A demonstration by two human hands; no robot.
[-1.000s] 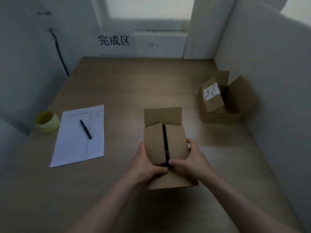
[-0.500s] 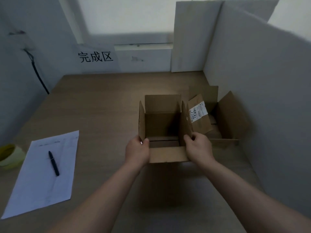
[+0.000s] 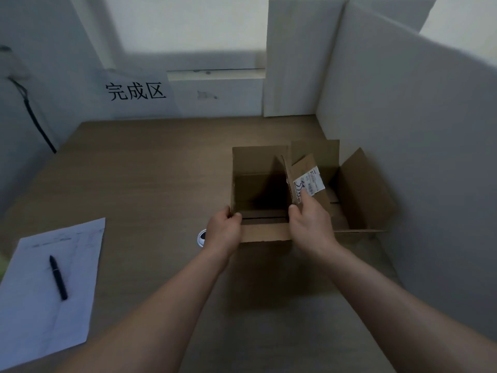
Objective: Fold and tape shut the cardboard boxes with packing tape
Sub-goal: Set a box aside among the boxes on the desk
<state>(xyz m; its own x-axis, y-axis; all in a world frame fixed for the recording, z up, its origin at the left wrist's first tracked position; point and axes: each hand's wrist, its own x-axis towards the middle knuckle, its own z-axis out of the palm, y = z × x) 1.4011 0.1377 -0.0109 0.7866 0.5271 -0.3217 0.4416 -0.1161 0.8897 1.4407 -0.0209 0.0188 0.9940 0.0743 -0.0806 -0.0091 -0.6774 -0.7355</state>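
Observation:
An open cardboard box (image 3: 265, 234) stands upright on the table with its top flaps raised and its inside dark. My left hand (image 3: 222, 231) grips its near left corner, thumb over the rim. My right hand (image 3: 309, 224) grips the near right corner at the right flap, fingers reaching up along it. Right behind it lies a second open cardboard box (image 3: 360, 189) with a white label (image 3: 309, 185) on one flap. No tape roll shows clearly in this view.
A white sheet of paper (image 3: 48, 289) with a black pen (image 3: 57, 277) lies at the left. A small round white object (image 3: 201, 238) peeks out beside my left wrist. White partition walls (image 3: 403, 130) enclose the right and back; a sign with characters hangs at the back.
The box went from lying with closed flaps to standing upright with flaps open, and shifted away toward the second box. The camera swung so the yellow tape roll left the view.

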